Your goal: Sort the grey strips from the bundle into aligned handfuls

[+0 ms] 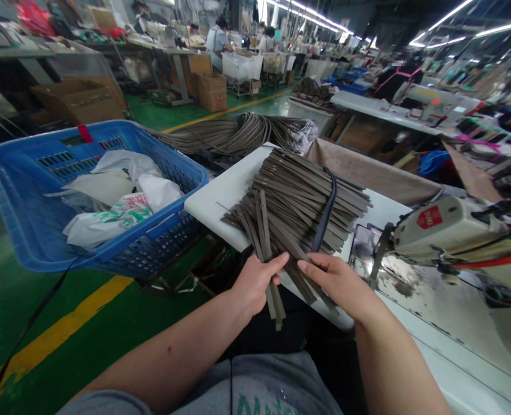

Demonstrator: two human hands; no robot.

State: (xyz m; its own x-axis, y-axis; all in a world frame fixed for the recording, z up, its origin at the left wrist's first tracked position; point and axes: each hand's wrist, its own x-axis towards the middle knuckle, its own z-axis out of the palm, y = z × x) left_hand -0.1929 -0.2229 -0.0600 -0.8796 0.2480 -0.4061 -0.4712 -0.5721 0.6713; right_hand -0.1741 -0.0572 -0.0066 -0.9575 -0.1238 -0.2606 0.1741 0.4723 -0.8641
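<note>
Left hand [258, 282]: closed round a few grey-brown strips [264, 230], their ends hanging below the fist.
Right hand [330, 276]: partly curled, thumb and fingers pinching more strips [290, 242] at the table's near edge.
Strip pile [301, 196]: on the white table [220, 210], crossed by a dark band [325, 213] (rather untidily fanned).
Blue basket [169, 230]: left of the table, holding plastic bags [108, 222].

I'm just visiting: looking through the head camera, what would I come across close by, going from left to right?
A blue basket with white plastic bags inside → the left hand, holding flat grey-brown strips → the right hand → an off-white sewing machine.
</note>
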